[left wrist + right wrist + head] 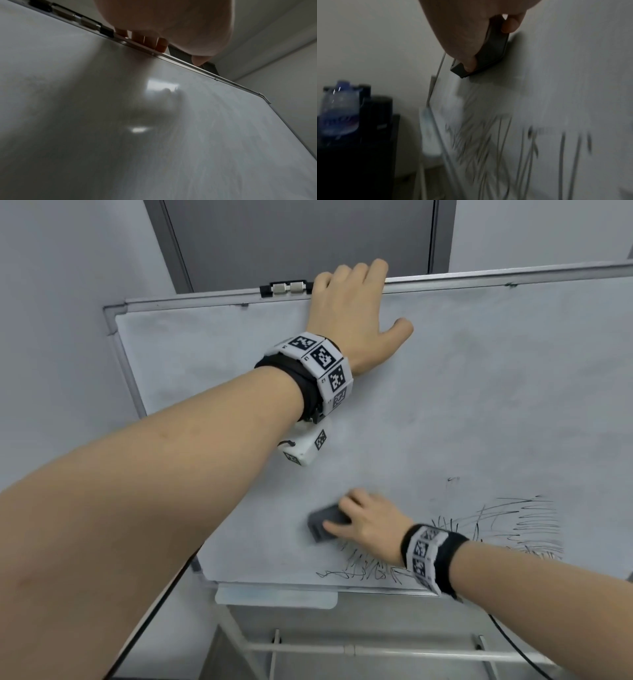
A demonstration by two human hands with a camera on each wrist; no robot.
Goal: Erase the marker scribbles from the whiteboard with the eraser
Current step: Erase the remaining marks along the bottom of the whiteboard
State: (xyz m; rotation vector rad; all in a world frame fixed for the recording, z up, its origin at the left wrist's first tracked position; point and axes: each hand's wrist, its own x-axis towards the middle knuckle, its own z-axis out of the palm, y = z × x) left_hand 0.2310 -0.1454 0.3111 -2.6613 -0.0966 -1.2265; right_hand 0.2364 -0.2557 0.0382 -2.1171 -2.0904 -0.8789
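Observation:
A whiteboard (445, 405) with a metal frame stands on a stand against the wall. Black marker scribbles (507, 529) cover its lower right part, also blurred in the right wrist view as scribbles (505, 148). My right hand (363, 518) grips a dark grey eraser (323, 523) and presses it flat on the board just left of the scribbles; the eraser (489, 54) shows between thumb and fingers. My left hand (349, 302) grips the whiteboard's top edge (180, 59), fingers (145, 42) curled over the frame, thumb on the board's face.
A clip (286, 288) sits on the top frame left of my left hand. A white marker tray (274, 595) hangs under the bottom edge, above the stand's rails (376, 648). A water bottle (339, 108) and dark objects stand to the left of the board.

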